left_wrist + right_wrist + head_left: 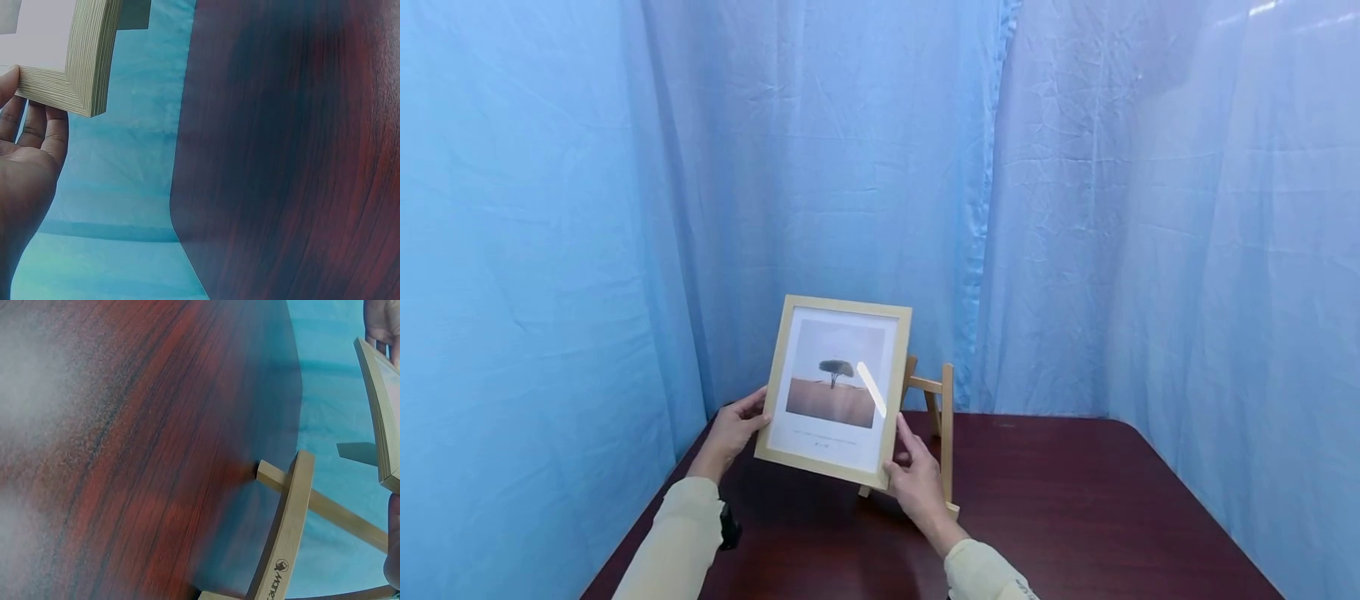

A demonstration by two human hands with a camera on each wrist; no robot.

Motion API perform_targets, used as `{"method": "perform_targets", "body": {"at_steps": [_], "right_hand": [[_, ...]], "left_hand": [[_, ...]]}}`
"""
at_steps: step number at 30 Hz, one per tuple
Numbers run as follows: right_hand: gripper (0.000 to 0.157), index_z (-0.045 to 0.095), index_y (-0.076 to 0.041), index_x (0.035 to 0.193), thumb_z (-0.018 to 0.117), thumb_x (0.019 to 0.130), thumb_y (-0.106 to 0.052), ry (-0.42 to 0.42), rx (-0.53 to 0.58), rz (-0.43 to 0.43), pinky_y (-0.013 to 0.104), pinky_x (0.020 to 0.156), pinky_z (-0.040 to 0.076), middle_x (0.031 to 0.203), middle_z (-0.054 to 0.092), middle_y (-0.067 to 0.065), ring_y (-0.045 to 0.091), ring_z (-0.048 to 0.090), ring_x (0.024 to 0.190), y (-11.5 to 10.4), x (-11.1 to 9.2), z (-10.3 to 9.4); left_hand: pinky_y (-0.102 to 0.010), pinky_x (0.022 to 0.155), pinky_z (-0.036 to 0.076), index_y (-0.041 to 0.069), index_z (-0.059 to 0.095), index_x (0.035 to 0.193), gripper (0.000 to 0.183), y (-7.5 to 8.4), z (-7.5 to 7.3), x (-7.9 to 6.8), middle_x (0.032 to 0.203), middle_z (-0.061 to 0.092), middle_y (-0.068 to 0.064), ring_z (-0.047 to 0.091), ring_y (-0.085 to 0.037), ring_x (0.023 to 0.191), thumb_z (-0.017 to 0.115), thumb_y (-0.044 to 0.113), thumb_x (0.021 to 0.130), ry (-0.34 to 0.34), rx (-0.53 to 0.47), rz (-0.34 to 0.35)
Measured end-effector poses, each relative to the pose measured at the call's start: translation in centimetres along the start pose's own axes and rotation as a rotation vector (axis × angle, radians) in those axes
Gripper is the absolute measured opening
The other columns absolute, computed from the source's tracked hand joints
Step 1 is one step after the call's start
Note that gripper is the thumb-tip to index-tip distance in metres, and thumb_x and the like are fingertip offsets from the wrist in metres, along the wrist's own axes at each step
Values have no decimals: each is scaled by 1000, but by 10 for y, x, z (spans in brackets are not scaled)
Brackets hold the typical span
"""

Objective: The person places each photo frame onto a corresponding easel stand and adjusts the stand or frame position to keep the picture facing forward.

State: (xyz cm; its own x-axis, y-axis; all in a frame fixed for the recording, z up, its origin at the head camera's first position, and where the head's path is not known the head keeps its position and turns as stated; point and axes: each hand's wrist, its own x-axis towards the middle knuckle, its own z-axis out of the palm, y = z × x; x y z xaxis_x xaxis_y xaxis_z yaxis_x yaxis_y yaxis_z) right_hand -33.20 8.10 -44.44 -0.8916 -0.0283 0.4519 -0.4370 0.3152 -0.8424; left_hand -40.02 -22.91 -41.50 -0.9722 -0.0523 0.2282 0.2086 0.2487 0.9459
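Observation:
A picture frame (pixel 831 454) with a pale wood border, showing a print of a lone tree, is held up and tilted in the head view. My left hand (pixel 730 435) grips its left edge; in the left wrist view the thumb is on the front and the other fingers (pixel 55 134) are behind. With my right hand (pixel 919 482) I hold the lower right corner. Right behind the frame stands a small wooden easel (pixel 947 433), partly hidden by it. A dark flap (pixel 357 452) juts from the frame's back in the right wrist view.
The easel rests on a dark red-brown wooden table (pixel 1060 492) with rounded far corners. Blue curtains (pixel 850 167) hang around the table's left, back and right sides. A black band (pixel 728 527) shows at my left wrist.

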Motion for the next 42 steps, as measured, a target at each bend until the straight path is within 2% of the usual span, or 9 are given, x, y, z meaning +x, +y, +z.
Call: {"method": "perform_targets", "body": {"at_steps": [8, 15, 34, 42], "right_hand": [[78, 33, -17, 156, 62, 90, 11, 5, 16, -6, 25, 67, 54, 147, 45, 16, 26, 58, 96, 0, 1, -5], [77, 34, -15, 156, 63, 89, 11, 19, -1, -28, 25, 68, 54, 147, 46, 17, 27, 59, 96, 2, 0, -9], [77, 39, -16, 154, 66, 87, 12, 83, -32, -21, 25, 66, 54, 134, 56, 16, 26, 63, 94, 6, -6, -30], [77, 39, -13, 153, 67, 86, 12, 100, -47, -22, 25, 70, 55, 132, 58, 15, 25, 64, 93, 8, -5, -39]], "left_hand": [[-54, 107, 38, 7, 42, 150, 54, 3, 6, 4, 137, 52, -26, 48, -37, 125, 58, 2, 99, -8, -16, -9], [-52, 104, 42, 6, 45, 148, 52, 1, 13, 8, 132, 56, -25, 52, -35, 118, 60, 2, 98, 5, -9, 19], [-52, 105, 41, 6, 47, 147, 51, 11, 36, 13, 134, 56, -25, 52, -37, 124, 58, -1, 97, -46, -42, 46], [-47, 100, 46, 3, 49, 144, 51, 9, 46, 19, 130, 59, -26, 55, -37, 120, 60, -5, 95, -39, -68, 82]]}}
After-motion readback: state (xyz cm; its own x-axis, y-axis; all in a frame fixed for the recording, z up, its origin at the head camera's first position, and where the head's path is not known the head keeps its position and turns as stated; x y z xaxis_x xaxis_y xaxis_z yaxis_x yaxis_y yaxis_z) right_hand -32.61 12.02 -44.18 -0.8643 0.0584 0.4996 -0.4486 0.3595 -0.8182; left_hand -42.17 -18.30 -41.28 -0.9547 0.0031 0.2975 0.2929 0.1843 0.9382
